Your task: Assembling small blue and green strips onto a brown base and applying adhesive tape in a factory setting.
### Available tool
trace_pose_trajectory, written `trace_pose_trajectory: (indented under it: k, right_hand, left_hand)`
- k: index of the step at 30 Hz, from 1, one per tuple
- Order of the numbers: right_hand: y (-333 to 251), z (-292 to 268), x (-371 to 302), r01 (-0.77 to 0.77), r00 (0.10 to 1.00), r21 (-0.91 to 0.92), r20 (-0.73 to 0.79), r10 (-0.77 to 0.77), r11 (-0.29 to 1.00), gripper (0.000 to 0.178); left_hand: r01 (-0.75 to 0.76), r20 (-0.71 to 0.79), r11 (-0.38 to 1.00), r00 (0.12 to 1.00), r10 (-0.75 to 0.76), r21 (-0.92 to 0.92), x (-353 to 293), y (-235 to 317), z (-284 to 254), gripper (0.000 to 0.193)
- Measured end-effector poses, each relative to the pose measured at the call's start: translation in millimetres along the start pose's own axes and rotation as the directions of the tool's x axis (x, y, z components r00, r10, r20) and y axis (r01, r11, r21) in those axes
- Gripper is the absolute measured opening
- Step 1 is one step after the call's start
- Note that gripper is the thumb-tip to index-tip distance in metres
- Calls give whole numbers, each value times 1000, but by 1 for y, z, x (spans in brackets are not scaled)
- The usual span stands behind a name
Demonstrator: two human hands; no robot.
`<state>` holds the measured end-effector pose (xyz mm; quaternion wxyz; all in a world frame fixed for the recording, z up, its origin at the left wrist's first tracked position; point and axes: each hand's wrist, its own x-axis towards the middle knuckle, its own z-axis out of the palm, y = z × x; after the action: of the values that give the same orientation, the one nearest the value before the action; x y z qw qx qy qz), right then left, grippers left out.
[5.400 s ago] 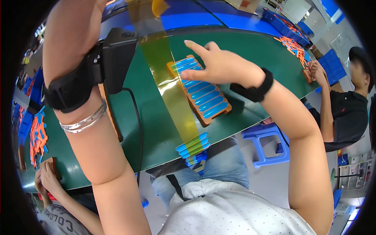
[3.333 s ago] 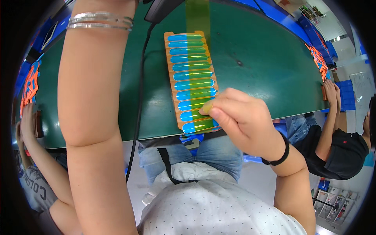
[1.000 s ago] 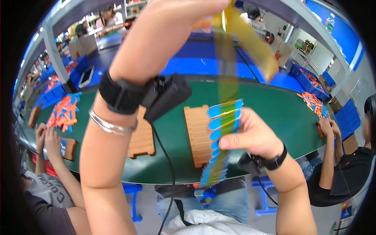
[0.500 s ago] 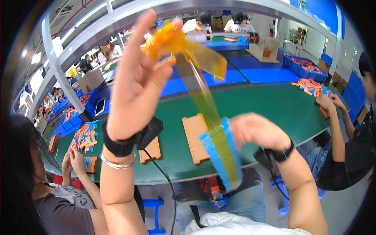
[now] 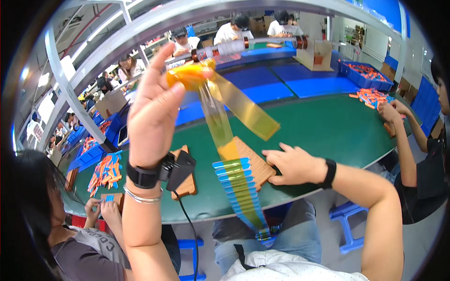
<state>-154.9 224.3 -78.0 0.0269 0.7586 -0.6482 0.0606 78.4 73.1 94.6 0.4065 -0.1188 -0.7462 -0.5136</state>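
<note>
Raised high on the left, my left hand point(image 5: 157, 107) pinches a crumpled bunch of amber see-through tape point(image 5: 190, 77) between thumb and fingers. One tape end swings free to the right. Another length runs down over a row of blue sticks point(image 5: 236, 187), which are stuck side by side to it and trail off the table edge to my lap. Partly behind that strip lies a brown grooved tray point(image 5: 253, 157). At the tray's right edge, my right hand point(image 5: 297, 166) spreads its fingers, thumb and forefinger by the corner; whether they touch it I cannot tell.
A second brown tray point(image 5: 184, 173) lies beside my left wrist, where a black cable hangs. Co-workers sit on both sides, with orange and blue stick piles point(image 5: 107, 173) before them. A metal frame bar with tape rolls point(image 5: 232, 47) spans the far side. A blue crate point(image 5: 365, 75) stands far right.
My left hand has come down a little with the tape. My right hand has left the blue strip and moved to the tray's right edge. The tray now sits turned and further right.
</note>
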Motion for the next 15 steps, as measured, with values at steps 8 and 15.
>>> trace_pose_trajectory:
  k: [8, 15]
  right_hand:
    - [-44, 23, 36, 261, 958, -40, -114, -264, 965, 55]
    - [3, 2, 3, -2, 994, -12, -109, 1, 1000, 22]
  left_hand:
    - [-60, -106, 874, 994, 10, -482, 8, -14, 16, 76]
    - [-240, -190, 882, 966, 175, -406, 34, -17, -7, 75]
